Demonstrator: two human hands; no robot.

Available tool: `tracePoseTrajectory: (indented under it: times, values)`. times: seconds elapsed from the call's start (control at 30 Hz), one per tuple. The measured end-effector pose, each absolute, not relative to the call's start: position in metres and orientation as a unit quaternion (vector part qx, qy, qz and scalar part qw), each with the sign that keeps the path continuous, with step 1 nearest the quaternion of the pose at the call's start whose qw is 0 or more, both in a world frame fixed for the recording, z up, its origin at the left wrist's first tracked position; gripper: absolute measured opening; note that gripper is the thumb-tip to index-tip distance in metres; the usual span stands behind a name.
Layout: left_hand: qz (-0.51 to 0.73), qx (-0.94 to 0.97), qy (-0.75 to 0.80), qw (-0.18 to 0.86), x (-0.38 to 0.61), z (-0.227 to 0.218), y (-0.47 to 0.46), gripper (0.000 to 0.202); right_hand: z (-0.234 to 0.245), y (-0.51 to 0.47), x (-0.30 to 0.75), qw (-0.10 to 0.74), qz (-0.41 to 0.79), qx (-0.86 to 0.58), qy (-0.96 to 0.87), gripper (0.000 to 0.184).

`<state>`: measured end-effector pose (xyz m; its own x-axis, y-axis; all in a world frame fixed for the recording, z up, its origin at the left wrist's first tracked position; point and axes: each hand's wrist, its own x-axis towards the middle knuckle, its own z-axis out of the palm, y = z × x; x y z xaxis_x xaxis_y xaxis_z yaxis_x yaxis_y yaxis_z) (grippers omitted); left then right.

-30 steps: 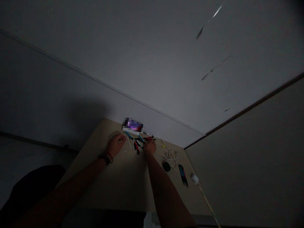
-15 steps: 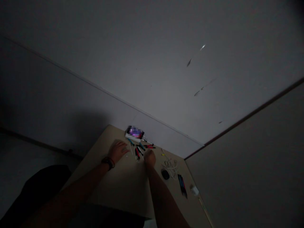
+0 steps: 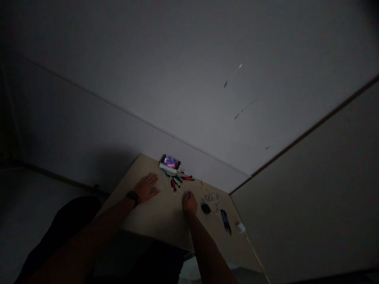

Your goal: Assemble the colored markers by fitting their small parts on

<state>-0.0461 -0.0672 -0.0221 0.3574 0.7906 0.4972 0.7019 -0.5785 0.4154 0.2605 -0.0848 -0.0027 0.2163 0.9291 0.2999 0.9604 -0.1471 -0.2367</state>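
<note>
Drawn back from the scattered pens since the earlier frame, the right hand is now nearer the front of the table, its fingers curled into a fist; whether they enclose anything cannot be told. The left hand, formerly pinched beside the pens, now lies palm down to their left, fingers spread and released. The pens lie loose between the hands and a white block bearing a lit screen. At right: coiled white cable, dark rounded object, and pens set side by side.
</note>
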Motion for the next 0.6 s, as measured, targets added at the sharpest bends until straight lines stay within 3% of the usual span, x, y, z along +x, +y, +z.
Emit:
tracePoseTrajectory:
  times: [0.17, 0.4, 0.6]
  values:
    - [0.279, 0.845, 0.454, 0.052, -0.070, -0.024, -0.085, 0.079, -0.003, -0.113, 0.256, 0.196, -0.037, -0.749, -0.632, 0.050]
    - [0.207, 0.868, 0.449, 0.053, -0.105, -0.015, -0.109, 0.081, -0.005, -0.149, 0.242, 0.194, -0.050, -0.729, -0.654, 0.067]
    - [0.203, 0.942, 0.261, 0.061, -0.140, 0.001, -0.127, 0.081, 0.011, -0.186, 0.221, 0.104, 0.003, -0.557, -0.824, 0.078]
